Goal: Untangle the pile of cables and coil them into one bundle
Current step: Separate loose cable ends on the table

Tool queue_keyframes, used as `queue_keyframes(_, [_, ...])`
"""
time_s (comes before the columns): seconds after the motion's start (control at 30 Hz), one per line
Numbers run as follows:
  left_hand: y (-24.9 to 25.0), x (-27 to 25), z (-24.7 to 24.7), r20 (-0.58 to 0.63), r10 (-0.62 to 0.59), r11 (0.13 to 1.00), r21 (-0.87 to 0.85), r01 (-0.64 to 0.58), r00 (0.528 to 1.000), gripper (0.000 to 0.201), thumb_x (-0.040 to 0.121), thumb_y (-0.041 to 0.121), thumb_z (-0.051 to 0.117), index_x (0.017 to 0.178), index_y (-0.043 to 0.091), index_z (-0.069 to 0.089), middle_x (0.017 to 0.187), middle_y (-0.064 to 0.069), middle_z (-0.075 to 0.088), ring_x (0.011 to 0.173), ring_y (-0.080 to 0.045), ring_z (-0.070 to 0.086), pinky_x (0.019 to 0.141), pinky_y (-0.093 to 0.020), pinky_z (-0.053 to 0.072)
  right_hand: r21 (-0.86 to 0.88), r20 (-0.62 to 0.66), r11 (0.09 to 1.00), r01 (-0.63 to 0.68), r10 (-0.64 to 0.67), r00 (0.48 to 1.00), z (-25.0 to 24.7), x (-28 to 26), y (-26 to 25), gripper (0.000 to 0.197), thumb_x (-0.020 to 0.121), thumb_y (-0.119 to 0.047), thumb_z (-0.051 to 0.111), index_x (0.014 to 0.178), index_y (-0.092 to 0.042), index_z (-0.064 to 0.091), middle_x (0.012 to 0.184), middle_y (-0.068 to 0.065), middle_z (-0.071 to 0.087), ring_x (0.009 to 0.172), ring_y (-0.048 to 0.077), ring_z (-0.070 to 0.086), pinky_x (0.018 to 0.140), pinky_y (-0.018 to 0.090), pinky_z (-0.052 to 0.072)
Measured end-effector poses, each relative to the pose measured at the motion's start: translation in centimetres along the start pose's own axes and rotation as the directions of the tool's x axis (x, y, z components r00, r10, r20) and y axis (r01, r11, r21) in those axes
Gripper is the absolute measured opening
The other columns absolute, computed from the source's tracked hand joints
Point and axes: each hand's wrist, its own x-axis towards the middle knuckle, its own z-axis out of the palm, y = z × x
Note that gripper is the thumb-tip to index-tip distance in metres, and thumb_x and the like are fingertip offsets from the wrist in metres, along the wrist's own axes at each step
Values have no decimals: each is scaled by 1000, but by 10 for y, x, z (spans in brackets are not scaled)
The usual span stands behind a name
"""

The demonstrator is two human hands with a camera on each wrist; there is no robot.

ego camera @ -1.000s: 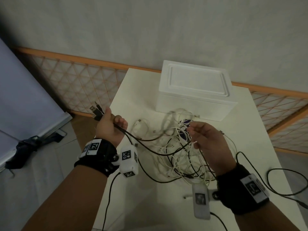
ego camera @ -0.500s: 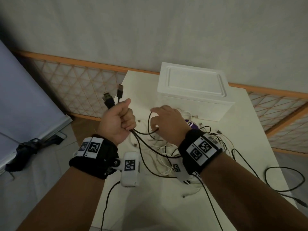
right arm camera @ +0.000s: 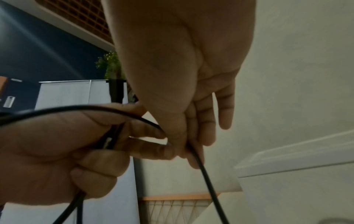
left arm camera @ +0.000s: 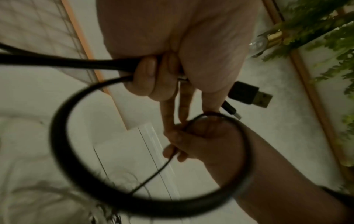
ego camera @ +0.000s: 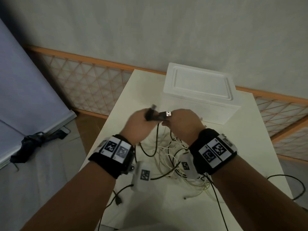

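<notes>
Above the table, my left hand point(ego camera: 140, 122) grips the black cable point(ego camera: 157, 135) in curled fingers, and its USB plugs point(ego camera: 165, 114) stick out past the knuckles. My right hand point(ego camera: 183, 120) meets it and pinches the same cable between thumb and fingers. In the left wrist view the black cable point(left arm camera: 59, 121) forms a wide loop from my left hand point(left arm camera: 153, 78) round to my right hand point(left arm camera: 206, 141). The right wrist view shows my right hand point(right arm camera: 182, 145) pinching the cable point(right arm camera: 203, 169) against my left hand point(right arm camera: 57, 144). A tangled pile of white and black cables point(ego camera: 173, 157) lies below.
A white lidded box point(ego camera: 198, 95) stands at the back of the white table point(ego camera: 133, 100). Another black cable point(ego camera: 300, 185) loops off the right edge, and a loose black plug point(ego camera: 118, 201) lies near the front. A dark folded umbrella point(ego camera: 28, 145) lies on the floor left.
My right hand rose from the pile with a length of black cable and met my left hand. My left hand moved right and tilted the plugs toward the right hand.
</notes>
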Motion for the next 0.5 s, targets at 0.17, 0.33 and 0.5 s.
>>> queue_keyframes(0.17, [5,5,6,132,-16,997,77,6,991,10,80,23,73,75,14,72,67,5,63,60,-8,53,61,-25,37,255,2,953,-164,169,986,-5,-8,9,27,85,-38,62,103,-19,55,88,-2,65,82,21,60,71,31,43])
queue_keyframes(0.33, [7,9,-4,-112,-22,973,-232,-4,993,10,82,16,71,75,21,77,69,15,68,63,-5,56,62,-22,40,357,41,921,-155,150,988,9,-19,20,11,88,-30,60,88,-19,61,86,-1,66,84,19,60,72,33,48])
queue_keyframes(0.5, [6,24,-21,-337,-55,809,-567,-156,940,23,92,21,63,73,26,73,84,1,74,50,-15,38,51,-26,32,397,98,873,-284,267,959,33,-32,43,9,90,-21,57,82,-17,59,77,-1,62,76,20,57,65,28,40])
